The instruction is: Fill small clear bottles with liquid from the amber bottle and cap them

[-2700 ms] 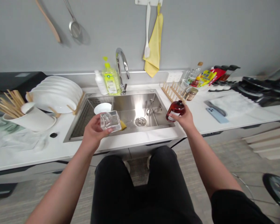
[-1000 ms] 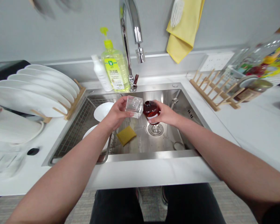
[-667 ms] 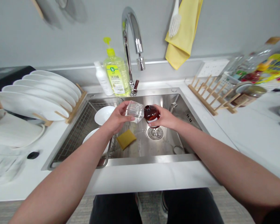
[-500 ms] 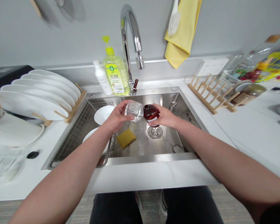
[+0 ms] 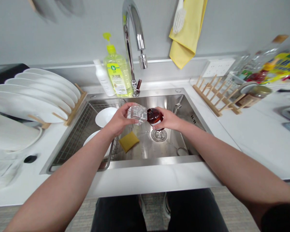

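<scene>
Both forearms reach in over the sink [image 5: 147, 162], converging! The left hand [image 5: 120, 120] grips a clear square container [image 5: 137, 114], thumb on the near side. Opposite, the right hand [image 5: 168, 120] wraps a dark amber bottle [image 5: 155, 116], its open neck leaning left, right beside the container; whether they touch, I can't tell. Both pieces hang above the basin, the drain [image 5: 159, 135] just below the bottle.
</scene>
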Available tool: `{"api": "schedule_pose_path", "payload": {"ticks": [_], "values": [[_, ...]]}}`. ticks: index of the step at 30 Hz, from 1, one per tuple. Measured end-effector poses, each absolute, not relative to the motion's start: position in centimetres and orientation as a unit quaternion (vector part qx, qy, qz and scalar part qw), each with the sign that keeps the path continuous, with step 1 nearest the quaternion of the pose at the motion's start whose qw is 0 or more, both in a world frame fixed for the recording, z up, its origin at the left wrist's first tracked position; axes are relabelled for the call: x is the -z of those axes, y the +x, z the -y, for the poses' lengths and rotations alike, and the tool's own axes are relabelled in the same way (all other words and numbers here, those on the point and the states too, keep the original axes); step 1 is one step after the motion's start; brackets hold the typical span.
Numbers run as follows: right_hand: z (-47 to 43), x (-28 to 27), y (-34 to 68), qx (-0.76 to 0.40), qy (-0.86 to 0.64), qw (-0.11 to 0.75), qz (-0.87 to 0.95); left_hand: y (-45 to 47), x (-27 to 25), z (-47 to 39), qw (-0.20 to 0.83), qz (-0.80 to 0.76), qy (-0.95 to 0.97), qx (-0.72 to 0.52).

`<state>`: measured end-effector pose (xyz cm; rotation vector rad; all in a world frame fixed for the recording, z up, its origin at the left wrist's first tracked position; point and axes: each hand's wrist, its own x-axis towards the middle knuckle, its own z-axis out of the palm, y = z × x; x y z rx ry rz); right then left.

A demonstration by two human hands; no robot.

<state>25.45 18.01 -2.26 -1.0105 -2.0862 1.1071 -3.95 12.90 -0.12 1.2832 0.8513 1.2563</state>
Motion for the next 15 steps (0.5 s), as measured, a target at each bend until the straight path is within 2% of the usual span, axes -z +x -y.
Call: {"api": "schedule_pose_path", "payload": {"ticks": [15], "values": [[-17.79,2.23,25.26,-0.389,-0.39,0.242,0.799,-4.22,0.26,-12.96,0.519,-0.393,0.568,-0.504]]}}
